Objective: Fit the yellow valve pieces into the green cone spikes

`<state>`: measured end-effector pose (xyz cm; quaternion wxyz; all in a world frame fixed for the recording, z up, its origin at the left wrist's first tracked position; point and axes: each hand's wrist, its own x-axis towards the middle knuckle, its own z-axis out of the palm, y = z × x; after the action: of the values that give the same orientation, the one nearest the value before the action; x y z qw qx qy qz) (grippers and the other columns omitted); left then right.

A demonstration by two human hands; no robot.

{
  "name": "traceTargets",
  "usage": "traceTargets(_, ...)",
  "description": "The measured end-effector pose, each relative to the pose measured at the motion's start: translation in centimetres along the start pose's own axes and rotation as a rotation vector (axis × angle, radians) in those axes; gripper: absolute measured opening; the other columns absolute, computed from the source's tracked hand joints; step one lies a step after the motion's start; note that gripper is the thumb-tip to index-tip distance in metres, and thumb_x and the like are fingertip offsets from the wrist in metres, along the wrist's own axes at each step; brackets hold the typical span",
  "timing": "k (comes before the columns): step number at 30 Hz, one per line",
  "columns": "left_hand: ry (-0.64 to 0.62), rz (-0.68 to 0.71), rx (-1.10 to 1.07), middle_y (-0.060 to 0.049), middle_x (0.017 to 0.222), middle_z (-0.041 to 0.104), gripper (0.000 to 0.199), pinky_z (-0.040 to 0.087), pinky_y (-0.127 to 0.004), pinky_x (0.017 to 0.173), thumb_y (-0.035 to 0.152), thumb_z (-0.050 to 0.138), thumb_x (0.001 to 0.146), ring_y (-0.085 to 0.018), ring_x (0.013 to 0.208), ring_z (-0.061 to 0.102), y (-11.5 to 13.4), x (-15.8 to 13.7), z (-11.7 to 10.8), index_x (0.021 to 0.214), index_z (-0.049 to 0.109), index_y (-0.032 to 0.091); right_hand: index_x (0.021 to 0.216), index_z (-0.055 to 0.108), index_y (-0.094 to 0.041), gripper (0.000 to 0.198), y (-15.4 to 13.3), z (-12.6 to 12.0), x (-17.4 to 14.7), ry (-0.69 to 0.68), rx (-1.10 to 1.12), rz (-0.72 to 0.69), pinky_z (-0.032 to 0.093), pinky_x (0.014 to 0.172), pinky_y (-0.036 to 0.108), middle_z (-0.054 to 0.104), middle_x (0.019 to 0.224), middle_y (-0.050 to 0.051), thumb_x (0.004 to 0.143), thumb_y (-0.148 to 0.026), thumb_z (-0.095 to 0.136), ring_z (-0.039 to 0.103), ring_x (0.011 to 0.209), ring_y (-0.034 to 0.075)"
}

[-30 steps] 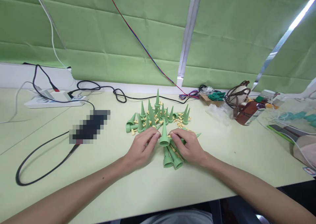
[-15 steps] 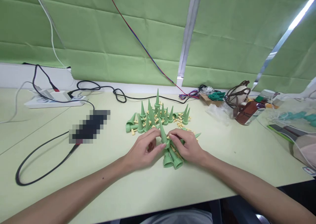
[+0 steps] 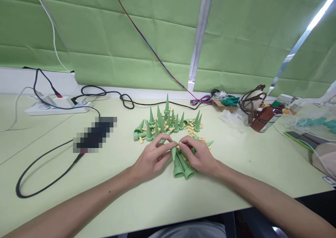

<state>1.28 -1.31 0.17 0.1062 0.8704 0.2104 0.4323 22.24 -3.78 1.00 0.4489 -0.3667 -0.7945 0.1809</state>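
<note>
Between the fingers of my left hand [image 3: 153, 156] is a green plastic watering spike [image 3: 173, 154], its tip pointing down toward me. My right hand [image 3: 198, 154] is closed in a pinch on a small yellow valve [image 3: 178, 146] at the spike's side. How far the valve sits in the spike is hidden by my fingertips. Just below both hands, two more green spikes [image 3: 178, 170] lie with their round open ends facing me. Behind the hands stands a cluster of upright green spikes [image 3: 176, 124], with loose yellow valves [image 3: 193, 133] scattered among them.
At the left lie a pixelated dark device [image 3: 95, 135] with a looped black cable and a white power strip [image 3: 57, 106]. To the right are a brown bottle [image 3: 265, 119], clear plastic wrap [image 3: 232, 119] and a green-edged phone-like object [image 3: 299, 141]. A green curtain [image 3: 154, 49] hangs behind.
The spike in my left hand has turned over, from tip up to tip down. My right hand stays in nearly the same place, still pinching at its side.
</note>
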Motion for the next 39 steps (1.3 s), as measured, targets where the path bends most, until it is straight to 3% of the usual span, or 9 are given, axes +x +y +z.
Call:
traceTargets(5,0.003,0.055,0.049,-0.008,0.116,0.049,0.036,0.042,-0.02,0.055,0.002,0.046,0.094,-0.002,0.057,0.042,0.24,-0.05,0.05,0.121,0.059,0.022,0.089,0.056,-0.02,0.019,0.11,0.06,0.07,-0.018,0.015,0.02,0.034,0.055,0.024,0.048,0.066,-0.003,0.102,-0.027,0.044,0.041,0.056,0.011)
traceTargets(10,0.036,-0.094,0.013,-0.009,0.12,0.049,0.031,0.045,-0.02,0.055,0.011,0.051,0.095,-0.003,0.057,0.046,0.4,-0.09,0.1,0.123,0.051,0.022,0.087,0.055,-0.019,0.019,-0.07,-0.07,0.18,0.046,-0.009,0.022,0.035,0.055,0.024,0.05,0.067,-0.002,0.102,-0.027,0.045,0.041,0.056,0.011)
traceTargets(12,0.07,-0.166,-0.014,-0.007,0.112,0.053,0.022,0.043,-0.02,0.053,0.016,0.053,0.095,-0.005,0.058,0.047,0.35,0.01,0.12,0.117,0.051,0.02,0.088,0.055,-0.019,0.019,-0.09,-0.11,0.18,0.089,-0.017,0.013,0.036,0.056,0.024,0.054,0.071,-0.001,0.101,-0.026,0.045,0.042,0.057,0.011)
traceTargets(14,0.058,-0.216,-0.022,-0.002,0.09,0.055,0.004,0.039,-0.021,0.054,0.019,0.051,0.098,-0.008,0.059,0.046,0.31,0.2,0.08,0.099,0.054,0.017,0.089,0.056,-0.019,0.017,-0.05,-0.1,0.17,0.128,-0.015,0.001,0.038,0.057,0.024,0.057,0.074,0.0,0.101,-0.025,0.045,0.045,0.059,0.011)
traceTargets(16,0.005,-0.245,-0.027,0.001,0.071,0.049,0.023,0.036,-0.023,0.057,0.022,0.046,0.101,-0.01,0.061,0.044,0.28,0.43,-0.05,0.079,0.052,0.017,0.091,0.057,-0.019,0.016,0.0,-0.09,0.17,0.147,-0.008,-0.011,0.039,0.058,0.025,0.059,0.077,0.001,0.101,-0.024,0.046,0.047,0.06,0.012)
traceTargets(19,-0.078,-0.268,-0.094,0.0,0.067,0.046,0.039,0.037,-0.025,0.061,0.029,0.039,0.103,-0.012,0.064,0.046,0.26,0.73,-0.34,0.067,0.048,0.016,0.092,0.058,-0.02,0.016,-0.06,-0.1,0.22,0.127,0.001,-0.044,0.041,0.06,0.024,0.06,0.077,0.001,0.101,-0.023,0.046,0.049,0.061,0.012)
traceTargets(27,-0.116,-0.305,-0.136,0.001,0.076,0.047,0.025,0.037,-0.021,0.054,0.039,0.058,0.095,-0.01,0.062,0.043,0.08,0.46,-0.41,0.084,0.058,0.016,0.088,0.058,-0.019,0.018,-0.41,-0.21,0.32,0.079,-0.003,-0.058,0.04,0.059,0.024,0.057,0.072,0.0,0.101,-0.022,0.045,0.047,0.061,0.012)
traceTargets(32,-0.035,-0.208,-0.097,0.001,0.078,0.049,0.017,0.038,-0.021,0.052,0.032,0.063,0.093,-0.01,0.062,0.044,0.01,0.0,-0.11,0.1,0.059,0.016,0.088,0.057,-0.02,0.018,-0.33,-0.2,0.25,0.056,0.009,-0.042,0.038,0.057,0.024,0.054,0.07,-0.001,0.101,-0.023,0.045,0.045,0.059,0.012)
traceTargets(39,0.026,-0.088,-0.065,0.0,0.079,0.051,0.021,0.039,-0.02,0.051,0.022,0.064,0.092,-0.009,0.061,0.044,0.18,0.01,-0.04,0.112,0.058,0.017,0.088,0.056,-0.02,0.019,-0.39,-0.23,0.07,0.042,0.021,-0.031,0.037,0.055,0.024,0.053,0.069,-0.001,0.102,-0.025,0.044,0.043,0.057,0.012)
